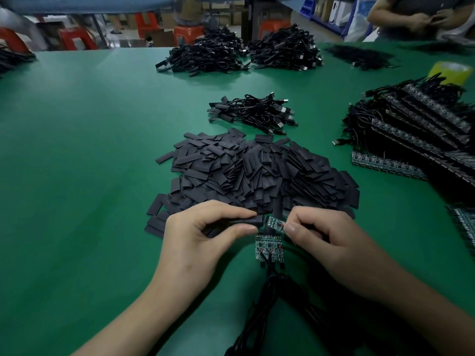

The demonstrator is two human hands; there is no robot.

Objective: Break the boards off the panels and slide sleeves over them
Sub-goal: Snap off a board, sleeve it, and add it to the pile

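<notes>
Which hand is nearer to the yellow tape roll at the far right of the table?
Right. The right hand, pinching a board, sits left of the yellow tape roll and closer to the person; the left hand, holding a sleeve, lies farther left.

Green table [77,150] spread under everything. Far across it, two heaps of black cables [205,57] side by side. Near the right edge, a yellow tape roll [449,71]. Beyond the table, red stools [77,38], blue shelving [331,19], another person [411,11] at top right.
</notes>
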